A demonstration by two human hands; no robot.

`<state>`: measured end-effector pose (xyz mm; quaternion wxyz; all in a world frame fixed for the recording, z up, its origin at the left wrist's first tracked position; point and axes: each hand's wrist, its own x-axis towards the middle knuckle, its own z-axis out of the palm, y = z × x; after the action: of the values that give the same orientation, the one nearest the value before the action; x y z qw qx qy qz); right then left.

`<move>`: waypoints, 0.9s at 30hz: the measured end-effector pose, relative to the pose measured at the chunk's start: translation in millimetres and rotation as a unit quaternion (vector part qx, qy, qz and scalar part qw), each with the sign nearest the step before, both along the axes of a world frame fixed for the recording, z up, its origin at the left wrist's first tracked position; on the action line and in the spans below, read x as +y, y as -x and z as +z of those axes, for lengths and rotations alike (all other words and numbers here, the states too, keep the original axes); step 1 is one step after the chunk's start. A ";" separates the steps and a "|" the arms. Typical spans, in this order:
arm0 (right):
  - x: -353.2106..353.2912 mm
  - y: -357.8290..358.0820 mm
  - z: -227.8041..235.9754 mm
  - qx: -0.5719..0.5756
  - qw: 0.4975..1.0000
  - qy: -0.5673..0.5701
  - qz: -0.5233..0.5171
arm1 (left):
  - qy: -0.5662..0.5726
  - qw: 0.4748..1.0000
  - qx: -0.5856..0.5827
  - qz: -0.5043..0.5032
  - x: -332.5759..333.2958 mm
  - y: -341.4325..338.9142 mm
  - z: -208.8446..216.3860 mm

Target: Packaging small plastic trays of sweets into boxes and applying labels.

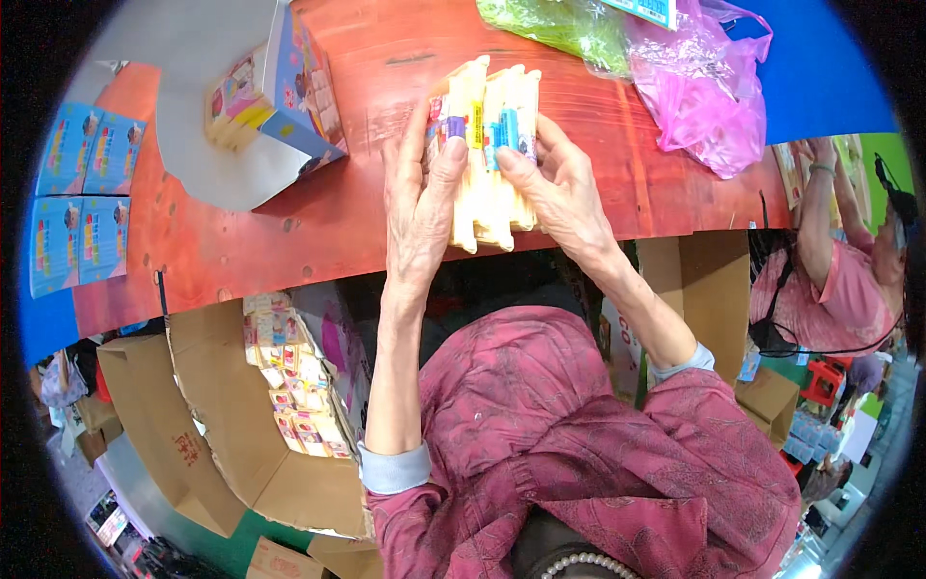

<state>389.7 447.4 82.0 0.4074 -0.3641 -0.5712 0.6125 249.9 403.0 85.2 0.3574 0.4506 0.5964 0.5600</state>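
A bundle of small flat cream-coloured packets [475, 198], pressed together on edge, is held over the front part of the red wooden table. My left hand [422, 198] closes on its left side, thumb on top. On the right side my right hand [567, 193] grips the same bundle, its thumb over a blue printed patch. The undersides of the packets and some fingertips are hidden. To the left, a blue printed carton [313, 92] lies tilted in a curved grey holder [198, 179], with similar packets [234, 101] showing at its open side.
Several closed blue boxes [79, 198] stand at the table's left end. Pink plastic bags [709, 92] and a green bag [564, 29] lie at the far right. Below the table edge, a large cardboard box [217, 376] holds many packets [294, 376]. Another person [825, 261] works at the right.
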 end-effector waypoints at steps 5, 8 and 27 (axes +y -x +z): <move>-2.1 0.2 -12.3 0.152 0.988 0.021 -0.010 | -0.039 0.999 -0.003 -0.018 4.9 1.5 16.0; -1.6 -0.7 -17.6 0.261 0.959 0.114 0.010 | -0.034 0.981 -0.176 -0.074 3.1 0.1 27.1; 3.9 -7.3 -10.0 -0.236 0.940 -0.234 0.075 | -0.037 0.931 0.330 -0.154 25.9 31.9 57.7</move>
<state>397.0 451.2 72.0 0.2873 -0.3489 -0.8039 0.3866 217.9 428.9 143.0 0.2049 0.7092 0.5830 0.3394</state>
